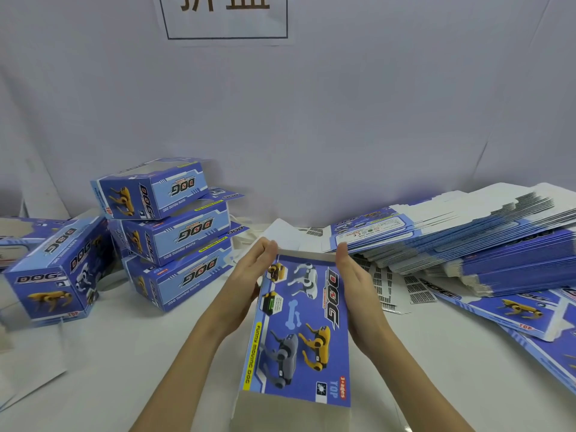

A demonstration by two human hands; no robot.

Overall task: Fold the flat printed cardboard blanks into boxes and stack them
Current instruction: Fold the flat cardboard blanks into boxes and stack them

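Right, I've got one box (300, 328) between my palms in the lower middle of the frame, long printed face up. My left hand (249, 275) lies flat along its left edge, fingers straight and pressed to the side, and my right hand (358, 285) does the same on the right edge. Nothing is pinched, just squeezed from both sides.

What worries me is that squeeze. Push unevenly and I reckon the thin card bows in the middle instead of popping square along its creases, leaving a dent across the glossy blue print. The near flap (290, 416) hangs loose at the bottom edge, plain grey-brown inside, and it could catch or bend the wrong way. With flat palms on slick print, the whole thing could also slip out.

The stack of folded boxes (174, 232) at left centre leans, three high and skewed, with another box (53, 272) lying beside it, so adding one carelessly might topple it. The pile of flat blanks (467, 235) at right is fanned out, sharp-edged, and looks ready to slide across the white table (124, 353).
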